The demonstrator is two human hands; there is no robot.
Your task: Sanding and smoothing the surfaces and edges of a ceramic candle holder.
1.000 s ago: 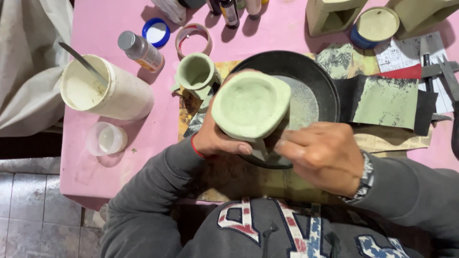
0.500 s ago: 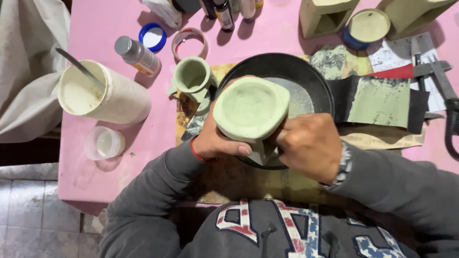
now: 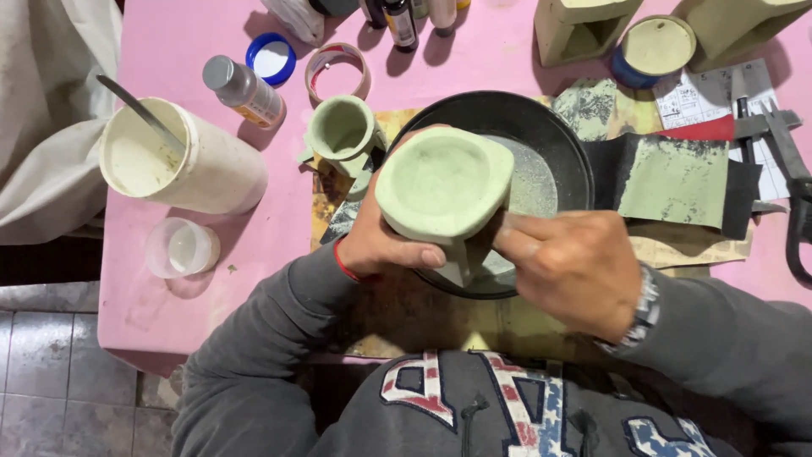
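I hold a pale green, squarish clay bowl-shaped piece (image 3: 442, 180) over a round black pan (image 3: 558, 140) on the pink table (image 3: 178, 305). My left hand (image 3: 378, 241) grips its underside from the left, thumb across the lower edge. My right hand (image 3: 569, 264) presses its fingers against the piece's lower right side, where a small grey scrap sits under the fingertips; what it is I cannot tell. A smaller green clay cup (image 3: 341, 129) stands just left of the pan.
A white tub (image 3: 169, 169) with a metal stick stands at left, beside a small clear cup (image 3: 181, 248). A spice bottle (image 3: 244, 90), blue lid (image 3: 271, 57) and tape ring (image 3: 337, 71) lie behind. Sandpaper sheets (image 3: 677, 178), scissors (image 3: 791, 169) and green blocks (image 3: 584, 30) sit at right.
My right hand has shifted a little along the piece's lower right side. The bowl piece stays in nearly the same place over the pan.
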